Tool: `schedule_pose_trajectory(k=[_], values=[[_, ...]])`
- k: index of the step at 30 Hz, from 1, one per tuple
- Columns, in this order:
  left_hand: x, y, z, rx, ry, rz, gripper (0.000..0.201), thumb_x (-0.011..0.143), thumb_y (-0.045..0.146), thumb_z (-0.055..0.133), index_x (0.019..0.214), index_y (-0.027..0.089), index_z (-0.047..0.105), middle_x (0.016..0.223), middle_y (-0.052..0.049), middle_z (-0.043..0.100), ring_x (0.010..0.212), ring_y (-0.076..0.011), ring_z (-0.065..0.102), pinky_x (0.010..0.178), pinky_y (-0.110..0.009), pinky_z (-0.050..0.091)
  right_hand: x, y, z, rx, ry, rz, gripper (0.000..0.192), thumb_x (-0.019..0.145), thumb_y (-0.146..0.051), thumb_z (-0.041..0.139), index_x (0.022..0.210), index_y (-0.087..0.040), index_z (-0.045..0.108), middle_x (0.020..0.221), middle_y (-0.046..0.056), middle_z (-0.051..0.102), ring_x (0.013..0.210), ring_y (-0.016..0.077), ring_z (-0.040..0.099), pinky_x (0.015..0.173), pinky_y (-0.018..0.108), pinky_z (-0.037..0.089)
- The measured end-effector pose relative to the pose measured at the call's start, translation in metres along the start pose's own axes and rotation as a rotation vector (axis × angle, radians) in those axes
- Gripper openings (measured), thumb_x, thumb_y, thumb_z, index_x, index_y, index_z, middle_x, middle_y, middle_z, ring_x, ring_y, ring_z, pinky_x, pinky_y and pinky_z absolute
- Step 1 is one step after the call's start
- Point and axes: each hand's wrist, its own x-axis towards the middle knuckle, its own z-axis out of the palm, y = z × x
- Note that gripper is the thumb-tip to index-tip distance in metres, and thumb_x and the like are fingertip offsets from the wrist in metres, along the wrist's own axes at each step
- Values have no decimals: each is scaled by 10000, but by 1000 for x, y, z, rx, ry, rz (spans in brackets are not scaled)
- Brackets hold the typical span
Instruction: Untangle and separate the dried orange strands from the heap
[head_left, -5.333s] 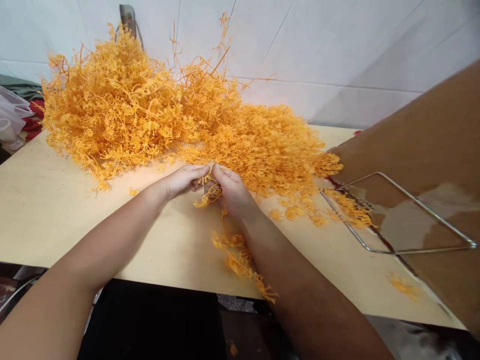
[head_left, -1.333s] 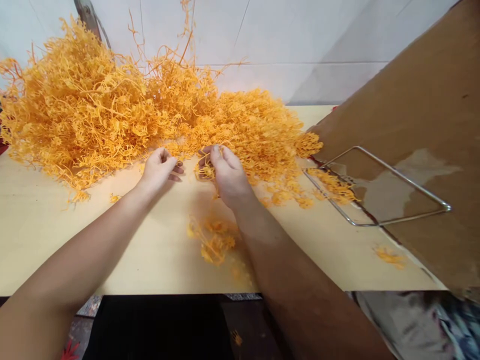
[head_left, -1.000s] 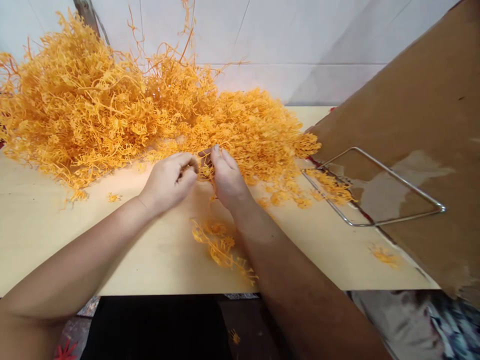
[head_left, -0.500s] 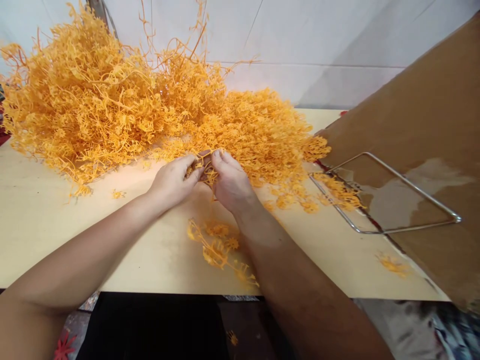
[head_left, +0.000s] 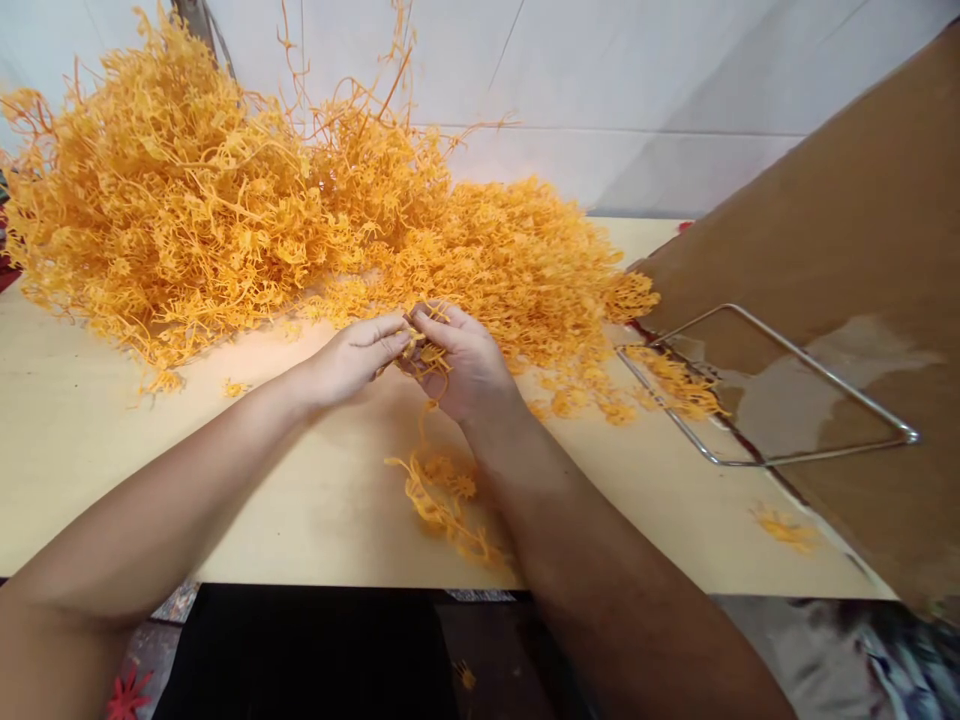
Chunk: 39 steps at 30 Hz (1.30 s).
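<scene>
At the centre of the frame the left hand [head_left: 352, 355] and the right hand [head_left: 466, 362] meet fingertip to fingertip over a small orange sprig [head_left: 424, 352], the fingers of both pinched together on it from opposite sides, a grip that suits pulling or twisting a thin plastic piece. The sprig sits just at the near edge of the big orange pile [head_left: 285, 220], which fills the upper left and middle of the frame and leans against the tiled wall [head_left: 637, 90], so fresh pieces lie within easy reach. Below the right wrist, a loose cluster of strands [head_left: 442, 495] lies on the pale counter [head_left: 97, 450]. At right a wire frame [head_left: 780, 400] props open a brown bag [head_left: 847, 240], its mouth turned toward the pile.
</scene>
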Motion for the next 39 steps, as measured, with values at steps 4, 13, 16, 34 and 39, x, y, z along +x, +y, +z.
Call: schedule_pose_trajectory(k=[4, 13, 16, 34, 39], values=[[2, 3, 2, -359, 75, -157, 75, 752, 189, 446, 692, 147, 460, 565, 43, 410, 453, -35, 329, 432, -165, 229, -1, 0, 5, 87, 0, -42, 119, 747, -160, 585, 692, -173, 480, 569, -57, 480, 440, 28, 411, 434, 168, 333], [12, 1, 5, -589, 236, -174, 192, 710, 176, 390, 523, 158, 353, 475, 51, 268, 386, -31, 289, 392, -161, 246, 1, 2, 9, 155, -20, -137, 169, 807, -91, 479, 672, -176, 423, 523, -62, 421, 456, 35, 388, 456, 165, 307], [14, 2, 8, -572, 217, -191, 229, 725, 190, 370, 503, 160, 324, 474, 49, 250, 376, -29, 258, 372, -159, 209, 3, 0, 7, 127, 7, -194, 168, 809, -109, 489, 678, -184, 415, 548, -64, 422, 465, 34, 395, 466, 172, 314], [13, -14, -4, -562, 224, -270, 243, 724, 178, 395, 505, 165, 288, 480, 56, 244, 370, -24, 244, 349, -136, 169, 4, -33, -24, 409, 59, -242, 265, 803, -80, 441, 590, -195, 332, 485, -71, 255, 406, 55, 305, 419, 182, 317], [19, -23, -13, -410, 318, -259, 164, 697, 180, 385, 538, 166, 351, 490, 45, 328, 365, -30, 295, 342, -147, 166, 16, -34, -38, 221, 193, -440, 238, 794, -188, 529, 620, -214, 369, 527, -62, 305, 488, 75, 416, 507, 219, 409]])
